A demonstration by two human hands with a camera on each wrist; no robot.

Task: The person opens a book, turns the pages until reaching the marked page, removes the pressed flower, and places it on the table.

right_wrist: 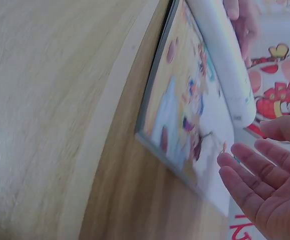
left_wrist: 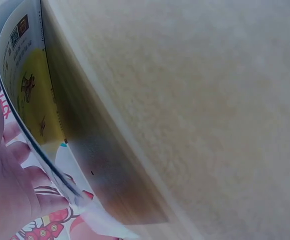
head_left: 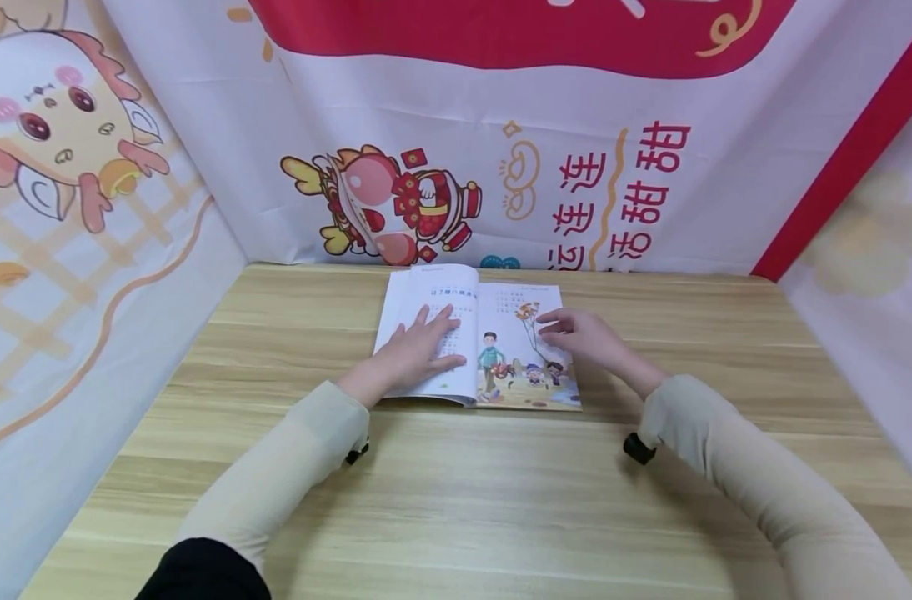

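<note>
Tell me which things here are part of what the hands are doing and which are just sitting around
In use:
picture book, lying open on the table
left hand, flat on the book's left page
right hand, fingers straight, over the right page's outer edge

Just around:
wooden table
cartoon-printed cloth backdrop behind and at both sides

Head view looks down; wrist views sit close beside the shared book (head_left: 477,346).
</note>
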